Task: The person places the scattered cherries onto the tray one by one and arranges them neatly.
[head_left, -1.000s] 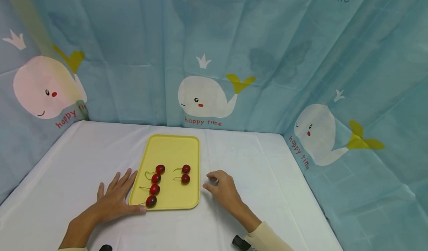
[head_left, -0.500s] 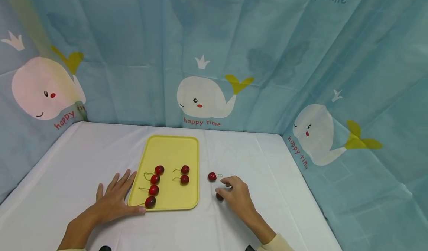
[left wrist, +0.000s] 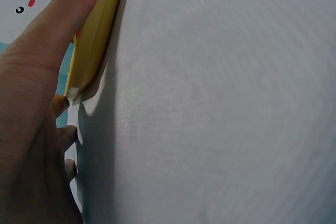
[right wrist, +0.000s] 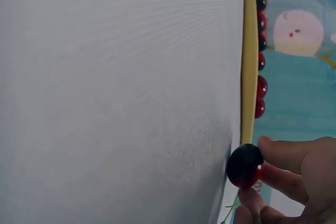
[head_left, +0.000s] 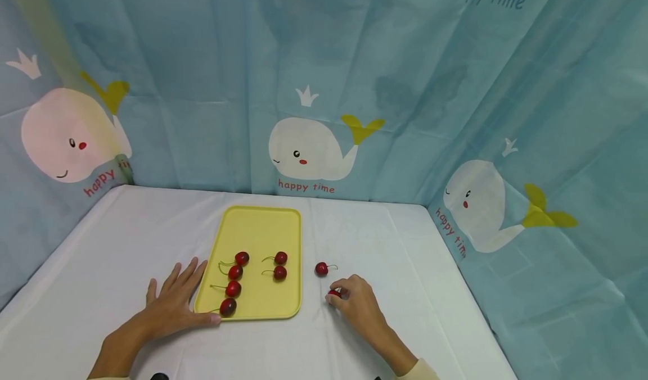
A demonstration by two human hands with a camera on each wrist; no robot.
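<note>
A yellow tray (head_left: 260, 228) bears several dark red cherries. They form one column along its left, by a cherry (head_left: 228, 307) at the near corner, and a pair to the right, including a cherry (head_left: 280, 273). My left hand (head_left: 174, 307) lies with fingers spread beside the tray's left edge, its thumb over the near left corner. Right of the tray, my right hand (head_left: 360, 307) pinches a cherry (right wrist: 244, 165) between thumb and fingers, low over the cloth; whether it touches the cloth I cannot tell. Beyond that hand, another cherry (head_left: 321, 268) lies on the cloth, stem pointing right.
A white cloth (head_left: 415, 290) covers the table. Blue curtains (head_left: 202, 87) with printed whales hang behind it and along both sides.
My right hand has moved away from the tray's right edge, leaving a cherry on the cloth there, and now holds another cherry nearer the front. My left hand has stayed in place.
</note>
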